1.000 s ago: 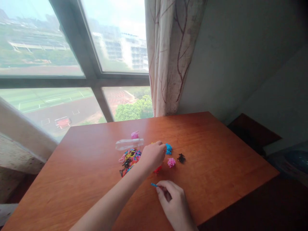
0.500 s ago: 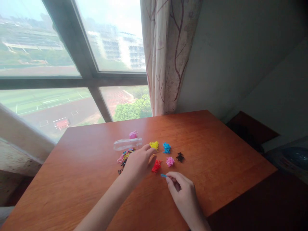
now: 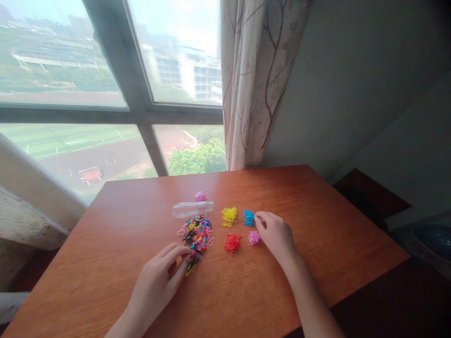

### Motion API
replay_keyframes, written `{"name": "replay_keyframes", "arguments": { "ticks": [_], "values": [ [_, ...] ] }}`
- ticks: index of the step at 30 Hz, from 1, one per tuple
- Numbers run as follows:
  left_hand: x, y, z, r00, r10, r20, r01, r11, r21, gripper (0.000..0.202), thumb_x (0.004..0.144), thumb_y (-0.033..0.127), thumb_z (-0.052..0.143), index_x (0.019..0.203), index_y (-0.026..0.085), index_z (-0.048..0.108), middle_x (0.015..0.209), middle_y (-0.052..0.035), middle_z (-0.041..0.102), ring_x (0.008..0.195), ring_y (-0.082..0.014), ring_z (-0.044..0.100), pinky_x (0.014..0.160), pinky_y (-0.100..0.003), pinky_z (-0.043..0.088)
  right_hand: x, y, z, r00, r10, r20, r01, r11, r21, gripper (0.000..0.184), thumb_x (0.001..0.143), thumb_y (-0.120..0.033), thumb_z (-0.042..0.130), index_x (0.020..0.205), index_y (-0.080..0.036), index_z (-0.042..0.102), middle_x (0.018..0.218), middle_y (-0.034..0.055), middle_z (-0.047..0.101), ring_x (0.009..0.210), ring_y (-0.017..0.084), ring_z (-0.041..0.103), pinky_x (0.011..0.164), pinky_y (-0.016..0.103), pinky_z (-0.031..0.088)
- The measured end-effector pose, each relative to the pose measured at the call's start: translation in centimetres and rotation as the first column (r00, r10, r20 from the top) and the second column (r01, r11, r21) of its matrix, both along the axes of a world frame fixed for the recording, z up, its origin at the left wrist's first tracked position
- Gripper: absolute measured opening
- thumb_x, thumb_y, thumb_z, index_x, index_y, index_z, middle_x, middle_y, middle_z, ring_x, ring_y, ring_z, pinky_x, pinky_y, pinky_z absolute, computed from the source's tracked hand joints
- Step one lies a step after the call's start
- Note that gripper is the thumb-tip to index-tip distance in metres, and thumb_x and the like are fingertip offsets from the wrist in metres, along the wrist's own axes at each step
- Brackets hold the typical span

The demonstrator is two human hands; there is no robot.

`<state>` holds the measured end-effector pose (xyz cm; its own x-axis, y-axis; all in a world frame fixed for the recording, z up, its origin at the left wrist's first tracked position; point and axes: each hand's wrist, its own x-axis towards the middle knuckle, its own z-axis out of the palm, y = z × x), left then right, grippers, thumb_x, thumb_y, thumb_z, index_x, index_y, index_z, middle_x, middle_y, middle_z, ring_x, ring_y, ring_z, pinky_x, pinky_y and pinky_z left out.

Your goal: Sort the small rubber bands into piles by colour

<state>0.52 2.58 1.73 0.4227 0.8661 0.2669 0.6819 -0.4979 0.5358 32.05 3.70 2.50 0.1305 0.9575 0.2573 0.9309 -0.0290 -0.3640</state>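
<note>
A mixed heap of colourful rubber bands (image 3: 199, 230) lies left of the middle of the table. At its near edge my left hand (image 3: 164, 270) is closed, thumb and forefinger pinching among the bands. My right hand (image 3: 276, 234) reaches to the blue rubber bands (image 3: 248, 217), its fingertips pinched at the pile's right edge; what they hold is hidden. Separate piles of yellow rubber bands (image 3: 229, 216), red rubber bands (image 3: 232, 243) and pink rubber bands (image 3: 253, 238) lie close by. The black pile is out of sight, apparently behind my right hand.
Behind the heap lie a clear plastic bag or sleeve (image 3: 192, 209) and a small pink item (image 3: 200, 196). The wooden table (image 3: 123, 225) reaches to a window, with a patterned curtain (image 3: 246, 94) at its far edge.
My right hand has carried a blue rubber band from the near side forward to the blue pile. My left hand has drawn back from near the yellow pile to the mixed heap's near edge.
</note>
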Motion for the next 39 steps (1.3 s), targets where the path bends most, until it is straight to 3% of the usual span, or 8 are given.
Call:
{"name": "replay_keyframes", "arguments": {
  "ticks": [5,16,20,25,29,33,39],
  "values": [
    [-0.4,0.3,0.1,0.997,0.036,0.074,-0.035,0.999,-0.013,0.020,0.094,0.029,0.047,0.093,0.022,0.065,0.078,0.0009,0.066,0.052,-0.0089,0.053,0.053,-0.019,0.043,-0.2,0.4,-0.2,0.998,-0.004,0.056,0.005,1.000,-0.024,0.019,0.093,-0.021,0.052,0.086,-0.025,0.070,0.085,0.0018,0.073,0.077,0.016,0.065,0.062,0.023,0.036],
    [-0.5,0.1,-0.4,0.996,0.092,0.021,-0.090,0.994,-0.059,0.019,0.093,0.030,0.048,0.093,0.023,0.065,0.083,0.0018,0.068,0.055,-0.0095,0.055,0.057,-0.021,0.045,-0.6,0.1,0.2,0.996,-0.009,0.088,0.009,1.000,0.005,0.021,0.093,-0.023,0.051,0.091,-0.024,0.072,0.086,0.0026,0.073,0.077,0.016,0.065,0.063,0.024,0.037],
    [-0.5,0.1,-0.1,0.988,0.154,-0.034,-0.155,0.986,-0.054,0.021,0.094,0.033,0.047,0.094,0.024,0.066,0.084,0.0023,0.068,0.055,-0.0097,0.056,0.058,-0.021,0.045,-3.4,-1.1,0.7,0.997,0.071,0.027,-0.071,0.997,0.017,0.019,0.094,-0.022,0.051,0.090,-0.024,0.070,0.084,0.0020,0.072,0.073,0.016,0.065,0.064,0.023,0.037],
    [-0.4,0.0,-0.1,0.983,0.162,-0.089,-0.168,0.983,-0.069,0.020,0.094,0.034,0.048,0.094,0.026,0.066,0.085,0.0027,0.067,0.059,-0.0104,0.059,0.060,-0.021,0.046,-9.0,-2.8,0.5,0.979,0.200,-0.032,-0.201,0.979,-0.028,0.016,0.093,-0.017,0.054,0.089,-0.025,0.068,0.084,0.0005,0.072,0.075,0.016,0.066,0.063,0.023,0.038],
    [-0.1,-0.2,-0.2,0.989,0.120,-0.087,-0.128,0.988,-0.086,0.021,0.095,0.033,0.047,0.095,0.026,0.066,0.086,0.0021,0.067,0.057,-0.0099,0.059,0.059,-0.022,0.047,-12.6,-3.1,0.2,0.982,0.183,-0.034,-0.186,0.978,-0.092,0.008,0.092,-0.022,0.060,0.087,-0.025,0.066,0.081,0.0001,0.071,0.073,0.017,0.067,0.058,0.024,0.037],
    [0.1,-0.4,-0.1,0.992,0.102,-0.078,-0.108,0.992,-0.071,0.021,0.095,0.033,0.047,0.095,0.026,0.066,0.087,0.0016,0.067,0.056,-0.0103,0.060,0.059,-0.022,0.048,-14.2,-2.8,0.1,0.993,0.120,-0.015,-0.121,0.985,-0.120,0.009,0.093,-0.025,0.060,0.086,-0.024,0.066,0.082,0.0015,0.070,0.075,0.019,0.067,0.058,0.025,0.037],
    [0.1,-0.6,-0.1,0.993,0.096,-0.076,-0.099,0.994,-0.035,0.020,0.094,0.031,0.047,0.096,0.027,0.066,0.087,0.0011,0.068,0.069,-0.0133,0.067,0.064,-0.022,0.050,-14.4,-2.7,-0.2,0.994,0.111,-0.016,-0.112,0.985,-0.128,0.013,0.092,-0.017,0.058,0.084,-0.023,0.066,0.081,0.0009,0.071,0.074,0.018,0.067,0.057,0.024,0.036]
  ]
}}
